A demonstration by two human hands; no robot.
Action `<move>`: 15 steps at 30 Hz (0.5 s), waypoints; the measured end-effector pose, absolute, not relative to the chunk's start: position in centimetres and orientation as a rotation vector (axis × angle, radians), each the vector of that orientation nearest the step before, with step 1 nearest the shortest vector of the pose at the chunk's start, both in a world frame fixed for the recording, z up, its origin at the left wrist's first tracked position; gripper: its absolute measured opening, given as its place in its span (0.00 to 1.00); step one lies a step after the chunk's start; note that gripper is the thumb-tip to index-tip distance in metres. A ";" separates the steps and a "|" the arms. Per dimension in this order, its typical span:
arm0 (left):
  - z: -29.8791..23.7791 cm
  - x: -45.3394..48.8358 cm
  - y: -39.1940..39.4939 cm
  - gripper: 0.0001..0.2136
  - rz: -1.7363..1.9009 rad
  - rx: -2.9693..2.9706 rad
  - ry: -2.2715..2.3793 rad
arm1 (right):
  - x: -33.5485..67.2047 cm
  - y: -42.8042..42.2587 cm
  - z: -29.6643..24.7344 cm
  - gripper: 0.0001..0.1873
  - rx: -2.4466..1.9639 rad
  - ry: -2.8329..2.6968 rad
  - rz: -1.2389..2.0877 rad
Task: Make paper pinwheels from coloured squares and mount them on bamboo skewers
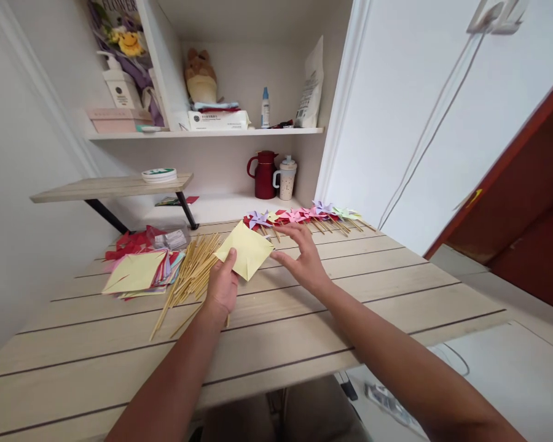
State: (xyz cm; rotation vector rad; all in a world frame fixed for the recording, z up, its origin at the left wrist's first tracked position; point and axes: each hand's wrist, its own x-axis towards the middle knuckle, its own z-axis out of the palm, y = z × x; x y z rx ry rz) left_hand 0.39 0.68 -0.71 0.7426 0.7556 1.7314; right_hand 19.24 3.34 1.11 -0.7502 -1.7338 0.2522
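A pale yellow paper square (246,250) lies folded on the wooden table (359,288), tilted like a diamond. My left hand (222,283) pinches its near-left corner with thumb and fingers. To the right of the sheet, my right hand (304,255) rests with fingers spread flat, fingertips touching the paper's right edge. A bundle of thin wooden sticks (191,273) lies just left of my left hand. Further left sits a stack of coloured paper squares (141,273) with a yellow sheet on top. A row of finished paper pinwheels (304,216) lies along the table's far edge.
Red paper scraps and a small clear packet (170,238) lie at the back left. A red jug (263,175) and a cream cup (286,178) stand in the alcove behind. A raised wooden shelf (115,185) holds a round tin. A dark red door (525,202) is on the right.
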 end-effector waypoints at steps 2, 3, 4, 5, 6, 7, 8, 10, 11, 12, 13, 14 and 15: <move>-0.6 0.3 0.7 0.20 1.745 0.726 0.725 | 18.7 2.7 1.0 0.25 -0.700 -1.819 0.102; -0.6 0.3 0.8 0.19 1.744 0.720 0.712 | 18.3 2.4 0.8 0.23 -0.699 -1.853 0.046; -0.6 0.3 0.7 0.19 1.740 0.713 0.701 | 18.0 2.2 0.6 0.20 -0.711 -1.879 -0.004; -0.5 0.3 0.7 0.19 1.732 0.707 0.694 | 17.7 1.9 0.4 0.18 -0.724 -1.901 -0.047; -0.5 0.3 0.7 0.19 1.723 0.704 0.688 | 17.4 1.7 0.2 0.17 -0.736 -1.918 -0.085; -0.5 0.3 0.6 0.19 1.713 0.703 0.683 | 17.1 1.6 0.0 0.15 -0.745 -1.926 -0.121; -0.4 0.4 0.5 0.20 1.704 0.703 0.677 | 17.0 1.5 -0.2 0.14 -0.754 -1.925 -0.154; -0.4 0.5 0.4 0.20 1.688 0.701 0.666 | 16.8 1.3 -0.5 0.11 -0.778 -1.907 -0.205; -0.4 0.5 0.4 0.20 1.684 0.697 0.661 | 16.8 1.3 -0.6 0.10 -0.792 -1.900 -0.215; -0.4 0.5 0.3 0.20 1.683 0.692 0.656 | 16.8 1.3 -0.8 0.10 -0.803 -1.898 -0.207; -0.4 0.6 0.3 0.20 1.681 0.688 0.651 | 16.8 1.3 -0.9 0.10 -0.811 -1.904 -0.182; -0.4 0.6 0.2 0.20 1.680 0.687 0.646 | 16.8 1.4 -1.0 0.11 -0.819 -1.918 -0.139; -0.4 0.6 0.2 0.20 1.676 0.688 0.641 | 16.8 1.4 -1.1 0.12 -0.827 -1.934 -0.081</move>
